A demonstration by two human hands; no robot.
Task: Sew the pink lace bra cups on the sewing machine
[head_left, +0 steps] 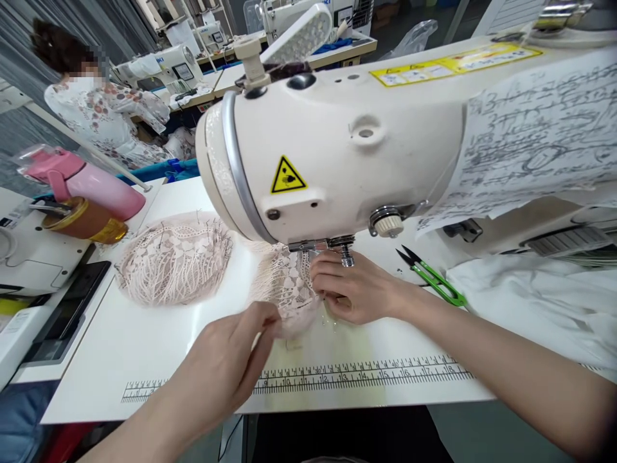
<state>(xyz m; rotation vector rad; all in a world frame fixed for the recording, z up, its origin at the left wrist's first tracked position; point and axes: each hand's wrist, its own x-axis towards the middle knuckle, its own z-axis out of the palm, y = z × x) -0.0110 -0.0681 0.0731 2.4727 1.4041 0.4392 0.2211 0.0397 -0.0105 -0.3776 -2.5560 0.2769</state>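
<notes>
A pale pink piece of fringed lace (289, 283) lies on the white table under the head of a sewing machine (337, 148). My left hand (236, 347) pinches the near left edge of this lace between thumb and fingers. At its right edge, close below the machine's needle area, my right hand (354, 286) is closed with curled fingers on the lace. The machine head hides the far part of the lace, and the needle is hard to make out. To the left rests a rounded pile of similar fringed lace (176, 260).
Green thread snips (436, 280) lie right of my right hand, beside white fabric (540, 308). A printed ruler (337, 378) runs along the table's front. A pink bottle (91, 183) and an amber cup (87, 222) are at left. Another person (106, 122) sits behind, near more machines.
</notes>
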